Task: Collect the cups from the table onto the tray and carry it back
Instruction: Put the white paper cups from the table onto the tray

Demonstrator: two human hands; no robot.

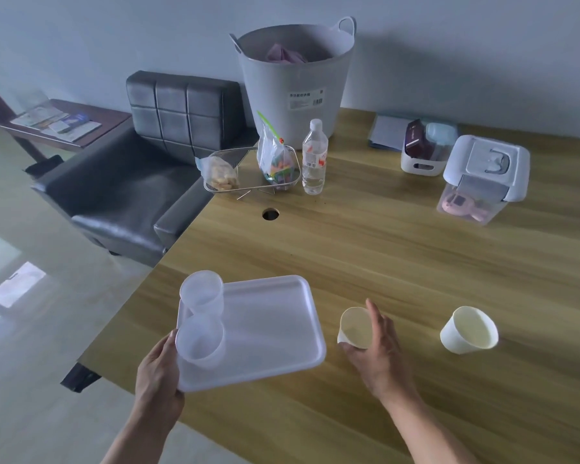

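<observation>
A white plastic tray lies near the front left of the wooden table. Two translucent plastic cups stand on its left side, one at the far corner and one nearer me. My left hand grips the tray's near left corner. My right hand is wrapped around a cream paper cup just right of the tray; the cup is tilted with its mouth toward me. A second cream paper cup stands on the table further right, apart from both hands.
At the back stand a grey laundry tub, a water bottle, a wire basket with snack bags, a small white bin and a lidded clear box. A black armchair sits left of the table.
</observation>
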